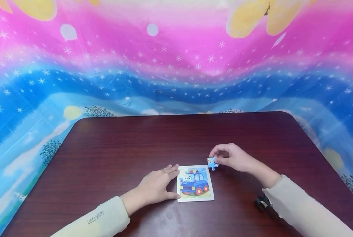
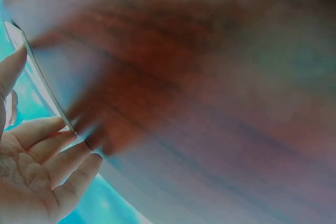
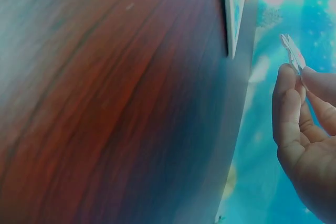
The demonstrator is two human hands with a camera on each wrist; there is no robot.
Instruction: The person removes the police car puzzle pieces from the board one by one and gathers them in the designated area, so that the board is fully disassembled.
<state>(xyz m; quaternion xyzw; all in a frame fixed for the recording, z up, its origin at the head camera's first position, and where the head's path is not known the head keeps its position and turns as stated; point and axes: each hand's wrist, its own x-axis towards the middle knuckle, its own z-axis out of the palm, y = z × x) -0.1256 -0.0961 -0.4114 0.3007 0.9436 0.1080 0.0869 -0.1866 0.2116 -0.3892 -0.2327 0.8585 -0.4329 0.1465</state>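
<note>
A small light-blue jigsaw piece with knobbed edges [image 1: 212, 163] is held just off the upper right corner of a square, white-rimmed puzzle board [image 1: 195, 200]; in the right wrist view it is seen apart from the board. The piece is pinched between the thumb and fingers of the right hand [image 1: 235, 158], and the grip is best kept light and near one edge, so that the knobs are left uncovered. On the board, a blue cartoon car [image 1: 194, 184] is shown; whether any gap is left there cannot be told. The board's left edge is touched by the outspread thumb and extended fingers of the left hand [image 1: 157, 186], and should be steadied there without the picture being covered. Beneath everything, a dark reddish-brown wood-grain table [image 1: 129, 141] is seen, with a small black object [image 1: 262, 202] partly hidden by the right sleeve [image 1: 300, 204].
</note>
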